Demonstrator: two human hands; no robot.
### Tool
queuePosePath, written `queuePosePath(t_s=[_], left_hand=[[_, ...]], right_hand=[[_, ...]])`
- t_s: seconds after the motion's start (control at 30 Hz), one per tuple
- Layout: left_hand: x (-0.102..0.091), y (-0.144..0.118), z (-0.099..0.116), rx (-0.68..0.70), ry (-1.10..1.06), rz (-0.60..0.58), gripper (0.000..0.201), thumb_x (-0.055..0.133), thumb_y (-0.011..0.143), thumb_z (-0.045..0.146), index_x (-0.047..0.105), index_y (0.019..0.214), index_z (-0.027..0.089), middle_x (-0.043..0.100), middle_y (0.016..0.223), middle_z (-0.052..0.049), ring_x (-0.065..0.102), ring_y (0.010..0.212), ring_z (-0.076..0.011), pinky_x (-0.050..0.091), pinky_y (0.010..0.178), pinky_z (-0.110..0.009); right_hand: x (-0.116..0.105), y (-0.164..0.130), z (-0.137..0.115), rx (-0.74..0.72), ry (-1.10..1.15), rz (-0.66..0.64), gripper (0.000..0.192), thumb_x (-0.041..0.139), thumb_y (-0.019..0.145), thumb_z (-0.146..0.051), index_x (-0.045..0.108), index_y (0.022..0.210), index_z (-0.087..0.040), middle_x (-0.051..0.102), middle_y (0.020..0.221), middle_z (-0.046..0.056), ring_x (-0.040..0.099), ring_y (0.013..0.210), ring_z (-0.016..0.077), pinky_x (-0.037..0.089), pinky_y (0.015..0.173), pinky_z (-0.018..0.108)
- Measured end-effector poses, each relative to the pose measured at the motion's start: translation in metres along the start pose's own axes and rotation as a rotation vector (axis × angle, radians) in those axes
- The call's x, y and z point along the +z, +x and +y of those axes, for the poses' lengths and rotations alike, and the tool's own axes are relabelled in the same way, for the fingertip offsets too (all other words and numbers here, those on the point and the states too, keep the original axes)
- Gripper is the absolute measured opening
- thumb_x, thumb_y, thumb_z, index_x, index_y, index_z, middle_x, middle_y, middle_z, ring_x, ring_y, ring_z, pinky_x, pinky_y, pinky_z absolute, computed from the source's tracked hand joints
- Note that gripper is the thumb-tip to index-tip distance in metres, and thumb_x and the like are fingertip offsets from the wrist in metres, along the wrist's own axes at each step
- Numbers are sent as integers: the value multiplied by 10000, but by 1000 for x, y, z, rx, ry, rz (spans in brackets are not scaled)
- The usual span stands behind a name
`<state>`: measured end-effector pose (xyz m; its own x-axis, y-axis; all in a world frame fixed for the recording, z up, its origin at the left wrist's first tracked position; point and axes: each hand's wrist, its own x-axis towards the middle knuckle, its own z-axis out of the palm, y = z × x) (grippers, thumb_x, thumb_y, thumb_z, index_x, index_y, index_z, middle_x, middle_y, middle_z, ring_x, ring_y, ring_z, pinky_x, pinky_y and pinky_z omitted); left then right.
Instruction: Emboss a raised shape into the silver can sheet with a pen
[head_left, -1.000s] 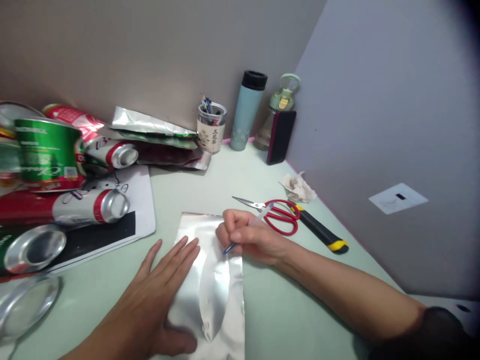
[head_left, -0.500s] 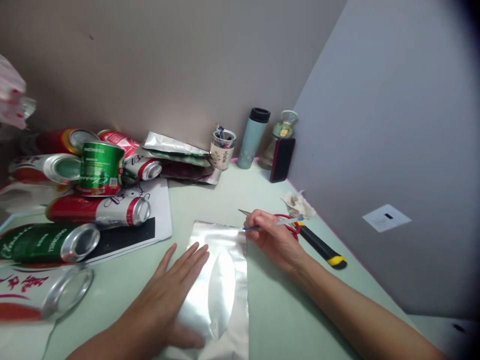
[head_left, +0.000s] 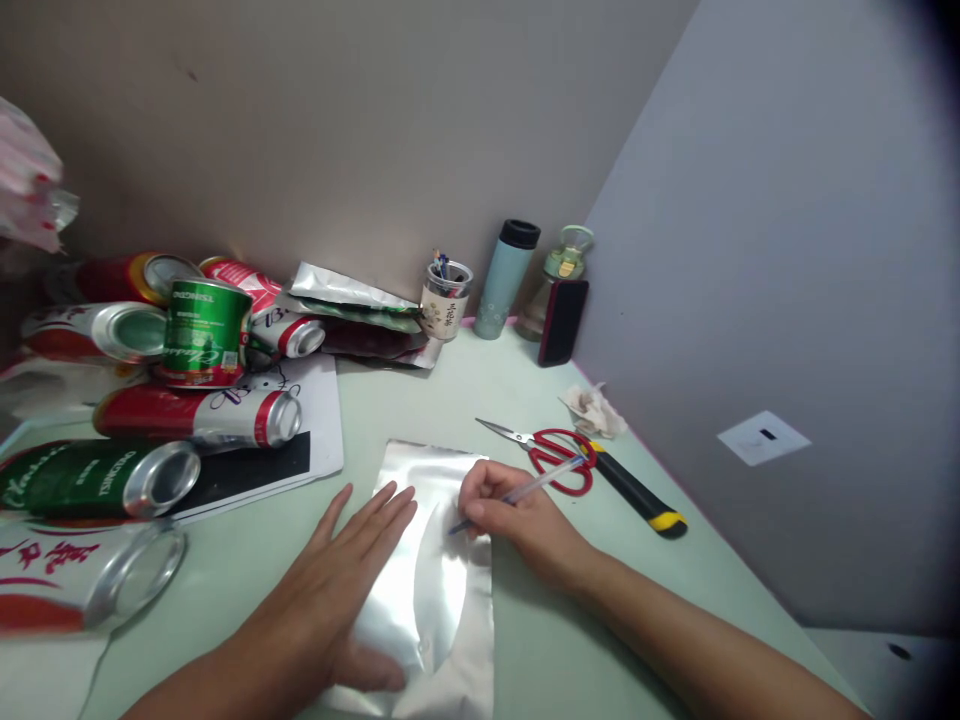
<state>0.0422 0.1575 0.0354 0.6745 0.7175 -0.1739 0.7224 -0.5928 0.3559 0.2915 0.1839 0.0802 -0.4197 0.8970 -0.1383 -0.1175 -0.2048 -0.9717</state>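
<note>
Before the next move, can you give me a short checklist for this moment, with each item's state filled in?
1. Left hand over the foil sheet: ok, fingers spread across its left side.
2. Pen held in the right hand: ok, gripped near its tip end.
3. Pen tip touching the foil sheet: cannot tell; it points down over the surface, but contact is unclear.
4. Scissors off the foil sheet: ok, lying on the table beyond the right hand.
5. Scissors clear of the black-and-yellow tool: not ok, the red handles overlap its end in this view.
</note>
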Motion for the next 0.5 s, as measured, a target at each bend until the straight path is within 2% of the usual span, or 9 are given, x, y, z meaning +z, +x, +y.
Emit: queuePosePath(t_s=[0.13,0.23,0.33,0.4,0.5], left_hand=[[8,-1,-2,26,-18,73,1349,855,563,557,50,1599,246,234,1627,-159,207,1499,-368,66,1216,-610],[13,-2,-3,11,-35,85,1378,862,542,590,47,1598,248,218,1632,-159,187,1505,-366,34,1216,-614],[9,-1,-1,6,-56,44,1385,878,526,583,69,1597,242,215,1630,-155,184,1506,-366,44,1215,-624],[6,0,-1,11,-62,30,1385,889,529,556,67,1597,238,225,1629,-148,200,1501,-367,72,1214,-631],[6,-1,-1,41,-60,77,1403,884,540,576,29,1598,233,251,1624,-149,230,1492,-377,90,1208,-651]], right_hand=[[4,2,2,53,-68,-40,324,822,762,-425,624,756,-169,559,593,-38,471,515,102,342,510,232],[0,5,1,6,-167,6,271,825,757,-374,661,738,-159,596,669,-10,495,600,117,365,567,248],[-4,6,3,-23,-210,61,207,775,812,-352,697,825,-161,617,756,10,509,678,136,379,623,267],[-4,6,4,-14,-202,71,196,746,841,-349,685,878,-167,599,765,2,505,679,134,380,626,269],[-1,5,7,-20,-194,101,189,728,861,-334,628,848,-174,568,737,-18,487,662,125,374,618,260]])
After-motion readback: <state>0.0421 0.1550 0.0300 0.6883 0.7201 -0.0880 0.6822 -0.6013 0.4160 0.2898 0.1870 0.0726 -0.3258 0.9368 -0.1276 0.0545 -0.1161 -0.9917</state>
